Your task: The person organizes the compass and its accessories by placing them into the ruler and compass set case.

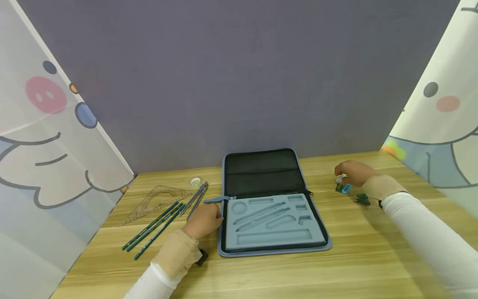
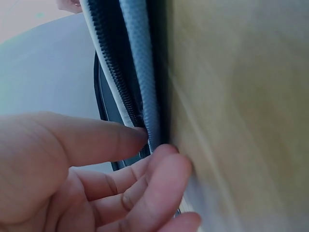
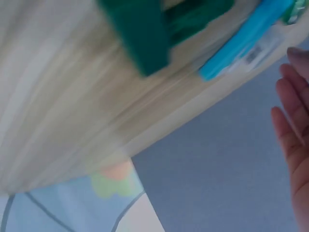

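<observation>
An unzipped, blue-edged zip case (image 1: 276, 252) lies open, its black lid leaning back. Its grey-blue foam insert (image 1: 254, 245) has cut-out slots. My left hand (image 1: 203, 221) is at the case's left edge; in the left wrist view, thumb and fingertip pinch the blue fabric edge (image 2: 140, 58) beside the zipper. To the right, my right hand (image 1: 356, 172) hovers by a small blue item (image 1: 346, 189), a dark green piece (image 1: 339, 187) and a small clear piece (image 1: 340, 179). Its fingers (image 3: 289, 121) look loosely extended in the right wrist view, with nothing visibly held.
Left of the case lie several dark green pencils (image 1: 152, 227), metal compasses (image 1: 198, 197), a clear set square (image 1: 136, 209) and a white tape roll (image 1: 195, 181). Another green item (image 1: 362, 199) lies near my right wrist. A grey panel (image 1: 261, 83) stands behind the table.
</observation>
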A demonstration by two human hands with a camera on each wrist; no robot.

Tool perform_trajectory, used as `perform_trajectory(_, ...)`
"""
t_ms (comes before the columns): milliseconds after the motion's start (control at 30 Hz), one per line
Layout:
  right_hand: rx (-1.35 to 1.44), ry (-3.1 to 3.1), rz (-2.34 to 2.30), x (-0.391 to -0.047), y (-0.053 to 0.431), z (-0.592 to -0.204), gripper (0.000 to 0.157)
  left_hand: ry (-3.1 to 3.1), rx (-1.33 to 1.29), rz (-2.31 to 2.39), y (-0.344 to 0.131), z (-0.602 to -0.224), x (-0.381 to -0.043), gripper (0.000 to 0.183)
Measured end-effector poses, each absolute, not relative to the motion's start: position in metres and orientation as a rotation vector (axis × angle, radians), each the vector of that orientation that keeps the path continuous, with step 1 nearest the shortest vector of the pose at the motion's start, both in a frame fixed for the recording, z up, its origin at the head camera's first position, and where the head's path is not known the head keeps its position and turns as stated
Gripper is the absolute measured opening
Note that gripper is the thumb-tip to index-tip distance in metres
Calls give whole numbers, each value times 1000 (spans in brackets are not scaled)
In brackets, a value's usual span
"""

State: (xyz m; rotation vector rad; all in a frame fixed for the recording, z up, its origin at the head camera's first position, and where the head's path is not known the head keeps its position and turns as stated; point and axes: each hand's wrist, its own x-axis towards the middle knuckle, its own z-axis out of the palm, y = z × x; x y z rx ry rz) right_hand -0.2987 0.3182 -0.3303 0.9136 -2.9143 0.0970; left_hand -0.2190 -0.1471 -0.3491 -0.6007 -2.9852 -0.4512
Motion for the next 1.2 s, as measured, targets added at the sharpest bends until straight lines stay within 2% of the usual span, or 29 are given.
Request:
perform_trajectory(267, 795, -2934, 23, -307, 321, -334, 31, -2953, -621, -463, -148, -350, -218, 53)
perform_trajectory(733, 865, -2926, 76, -315, 324, -345, 23, -2971, -615, -471, -147, -351, -220, 49)
perform_trajectory(1200, 929, -2902, 179, -316, 326, -345, 13, -2971, -634, -526, -150, -351, -225, 56)
